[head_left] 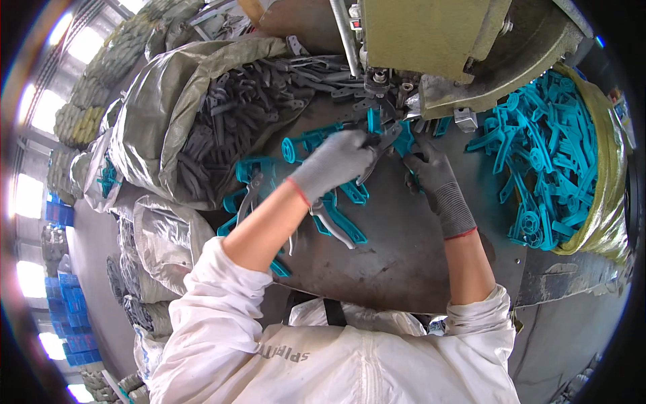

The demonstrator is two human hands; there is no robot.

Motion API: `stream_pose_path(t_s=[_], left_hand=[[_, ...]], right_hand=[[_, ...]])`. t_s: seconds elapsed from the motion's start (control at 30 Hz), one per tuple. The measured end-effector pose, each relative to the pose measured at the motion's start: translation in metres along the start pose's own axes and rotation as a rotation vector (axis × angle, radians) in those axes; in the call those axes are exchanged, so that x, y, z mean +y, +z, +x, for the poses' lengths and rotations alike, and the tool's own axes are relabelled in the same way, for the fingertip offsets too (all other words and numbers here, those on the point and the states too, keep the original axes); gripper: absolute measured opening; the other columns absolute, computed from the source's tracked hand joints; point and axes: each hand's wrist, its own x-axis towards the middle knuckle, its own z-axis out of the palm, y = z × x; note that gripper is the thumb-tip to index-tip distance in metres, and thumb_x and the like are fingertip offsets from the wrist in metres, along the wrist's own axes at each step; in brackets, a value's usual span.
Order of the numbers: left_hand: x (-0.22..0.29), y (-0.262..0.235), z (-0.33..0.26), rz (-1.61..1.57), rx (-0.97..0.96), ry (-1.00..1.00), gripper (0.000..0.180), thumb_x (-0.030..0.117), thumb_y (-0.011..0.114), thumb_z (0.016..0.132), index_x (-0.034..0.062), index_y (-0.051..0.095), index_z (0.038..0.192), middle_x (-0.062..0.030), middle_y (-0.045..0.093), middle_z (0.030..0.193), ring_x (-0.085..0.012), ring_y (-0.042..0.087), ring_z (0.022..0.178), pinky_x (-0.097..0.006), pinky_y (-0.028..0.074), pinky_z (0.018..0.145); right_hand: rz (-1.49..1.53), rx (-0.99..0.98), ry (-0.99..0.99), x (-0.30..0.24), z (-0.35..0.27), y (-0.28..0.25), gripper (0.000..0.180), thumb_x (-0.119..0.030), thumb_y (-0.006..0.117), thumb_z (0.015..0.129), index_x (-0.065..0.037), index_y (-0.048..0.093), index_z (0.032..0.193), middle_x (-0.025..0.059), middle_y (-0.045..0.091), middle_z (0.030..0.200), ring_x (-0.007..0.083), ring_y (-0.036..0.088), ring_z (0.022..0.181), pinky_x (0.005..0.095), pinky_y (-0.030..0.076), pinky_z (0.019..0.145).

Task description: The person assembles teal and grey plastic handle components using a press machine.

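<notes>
A dark grey piece [386, 140] near an olive machine [417, 40], pinched in the grip of the gloved left hand [340, 160]; beside it, the gloved right hand [434, 172] pinches a teal part [404, 139]. Beneath, a metal desk [410, 256]; either side, open sacks of parts, the left sack [158, 128] grey-filled, the right sack [611, 195] teal-filled.

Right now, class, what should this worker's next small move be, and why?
Probably line up the dark metal piece with the teal part: the left hand appears to hold the first, the right hand the second, and both sit close together near the olive machine.
</notes>
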Motion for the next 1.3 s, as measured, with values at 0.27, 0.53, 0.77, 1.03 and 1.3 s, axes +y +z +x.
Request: stream_pose_path(t_s=[0.27, 0.53, 0.77, 1.03, 1.3], left_hand=[[0.014, -0.105, -0.129, -0.381, 0.685, -0.42, 0.03, 0.013, 0.055, 0.088, -0.0048, 0.055, 0.113, -0.0079, 0.061, 0.096, -0.0121, 0.06, 0.09, -0.023, 0.048, 0.074], [-0.035, -0.06, -0.282, -0.055, 0.693, -0.899, 0.046, 0.024, 0.062, 0.085, -0.0046, 0.049, 0.118, -0.0119, 0.062, 0.093, -0.0103, 0.058, 0.078, -0.023, 0.047, 0.065], [-0.038, -0.012, -0.256, -0.479, 0.859, -0.812, 0.072, 0.033, 0.065, 0.083, -0.0058, 0.029, 0.132, -0.013, 0.06, 0.1, -0.0148, 0.06, 0.087, -0.025, 0.048, 0.071], [-0.047, -0.005, -0.232, 0.19, 0.735, -0.838, 0.052, 0.02, 0.069, 0.082, 0.002, 0.042, 0.123, -0.0042, 0.058, 0.102, -0.009, 0.055, 0.091, -0.023, 0.045, 0.08], [-0.046, -0.007, -0.22, -0.971, 0.791, -0.817, 0.037, 0.038, 0.062, 0.084, 0.0053, 0.058, 0.101, 0.002, 0.055, 0.085, -0.0076, 0.05, 0.075, -0.021, 0.039, 0.068]], right_hand=[[0.064, 0.064, 0.006, 0.006, 0.0, -0.007, 0.044, -0.01, 0.056, 0.084, -0.008, 0.046, 0.127, 0.0063, 0.058, 0.079, 0.0088, 0.053, 0.05, 0.0236, 0.042, 0.039], [0.043, 0.005, -0.03, -0.017, -0.024, -0.006, 0.049, -0.014, 0.053, 0.086, -0.012, 0.042, 0.134, 0.0039, 0.055, 0.081, 0.0081, 0.05, 0.053, 0.0205, 0.039, 0.042], [0.015, 0.034, 0.073, -0.001, -0.02, -0.004, 0.051, -0.011, 0.053, 0.085, -0.009, 0.041, 0.134, 0.003, 0.054, 0.073, 0.0085, 0.052, 0.052, 0.0224, 0.042, 0.043], [0.128, 0.0, 0.004, 0.007, -0.02, -0.003, 0.049, -0.01, 0.052, 0.086, -0.009, 0.042, 0.133, 0.0046, 0.057, 0.081, 0.0084, 0.051, 0.054, 0.0214, 0.041, 0.043], [0.147, 0.013, -0.113, 0.001, -0.04, 0.038, 0.047, -0.011, 0.051, 0.087, -0.008, 0.041, 0.133, 0.0056, 0.059, 0.086, 0.0077, 0.052, 0.056, 0.0197, 0.041, 0.047]])
